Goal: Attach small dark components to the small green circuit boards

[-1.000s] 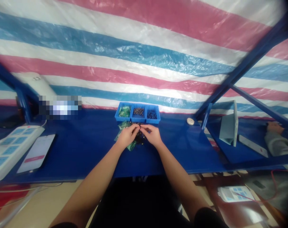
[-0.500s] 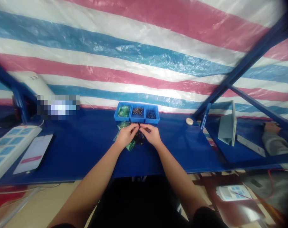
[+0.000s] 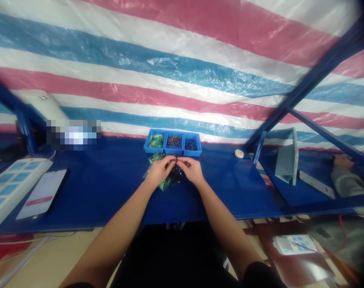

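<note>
A small dark part [image 3: 176, 160], too small to be made out clearly, is pinched between the narrowly closed fingertips of the left hand [image 3: 159, 171] and the right hand [image 3: 193, 170]. It is held just in front of the blue tray [image 3: 165, 152], above dark pieces [image 3: 175, 175] and green pieces [image 3: 165, 184] lying on the table [image 3: 110, 188]. A fine joining step is judged to be in hand; a steady pinch and careful alignment would be called for next

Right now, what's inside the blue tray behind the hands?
The blue tray has three compartments: green pieces on the left, small dark metallic bits in the middle, dark pieces on the right. Anything beneath those top layers is covered.
</note>
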